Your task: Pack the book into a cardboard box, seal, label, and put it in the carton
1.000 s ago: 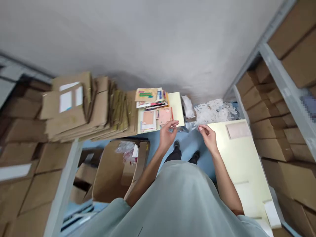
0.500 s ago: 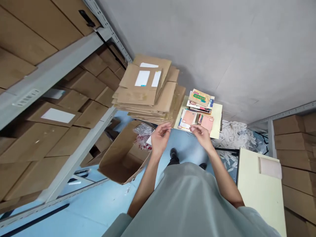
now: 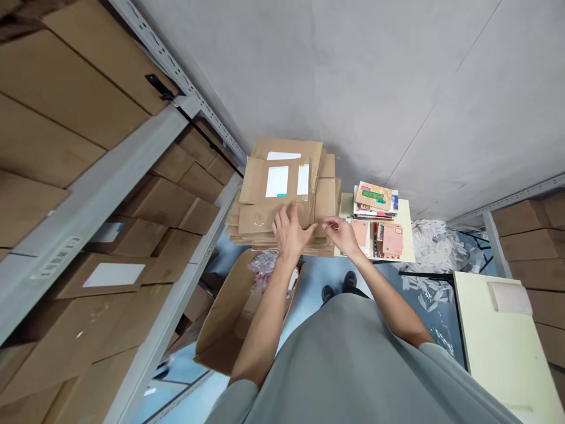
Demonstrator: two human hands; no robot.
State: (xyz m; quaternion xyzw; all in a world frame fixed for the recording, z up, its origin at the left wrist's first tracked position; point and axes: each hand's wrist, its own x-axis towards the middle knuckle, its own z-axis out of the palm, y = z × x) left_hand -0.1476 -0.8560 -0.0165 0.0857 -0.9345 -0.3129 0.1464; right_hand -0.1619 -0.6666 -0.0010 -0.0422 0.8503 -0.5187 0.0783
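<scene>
Rack: metal shelf rack (image 3: 110, 174) stands on the left side and carries many brown boxes (image 3: 75, 82), set close one beside another, probably so that little room is lost.

Carton below: topless carton (image 3: 216, 330) sits low, under the near edge of the cardboard; its mouth faces up, which keeps the plastic film (image 3: 265, 262) contained inside.

Cardboard: flattened cartons (image 3: 260, 212) lie one on another by the wall (image 3: 353, 76), I suppose because folded flat they need less space. What supports them is hidden.

Bench: small bench (image 3: 404, 218) is just right of this stack and bears booklets (image 3: 373, 197) in separate piles, perhaps to keep the kinds apart.

Left hand: left hand (image 3: 291, 232) is over the front part of the top cardboard, fingers spread and thumb pointing right; such a pose suits a wide flat surface, but firm contact I cannot confirm.

Right hand: right hand (image 3: 342, 234) is at the right front side of the stack, thumb and fingers bent near each other; whether something thin is between them, I cannot tell.

Labels: white labels (image 3: 276, 181) on the top cardboard face upward, so they show from above; their print is too small to read.
</scene>
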